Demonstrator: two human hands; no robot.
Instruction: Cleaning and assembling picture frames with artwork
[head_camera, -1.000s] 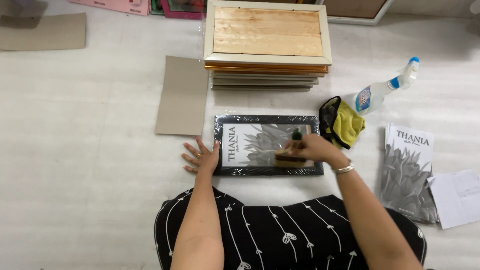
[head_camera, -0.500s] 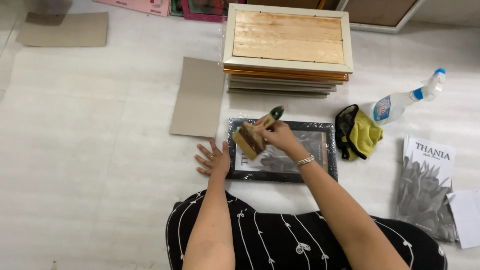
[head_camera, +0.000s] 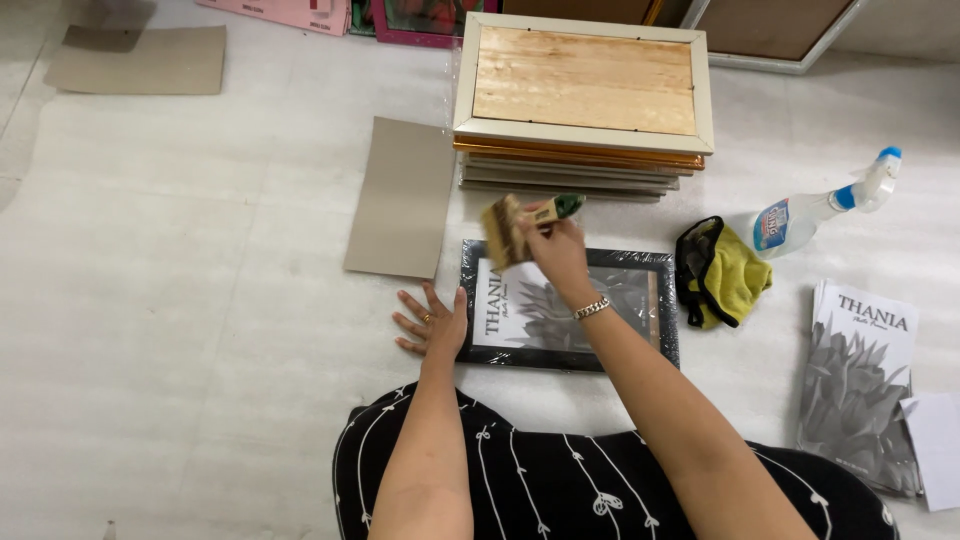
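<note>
Black picture frame (head_camera: 640, 268) on floor; left hand (head_camera: 432, 322) flat, steadying left edge; right hand (head_camera: 556, 250) gripping paintbrush (head_camera: 520, 222) above frame's top-left corner.

Both bare forearms reach forward from the lap. The left hand (head_camera: 432, 322) lies flat, palm down, fingers spread, a ring on one finger. The right hand (head_camera: 556, 250), bracelet at the wrist, is raised, fingers curled in a closed grip.
</note>
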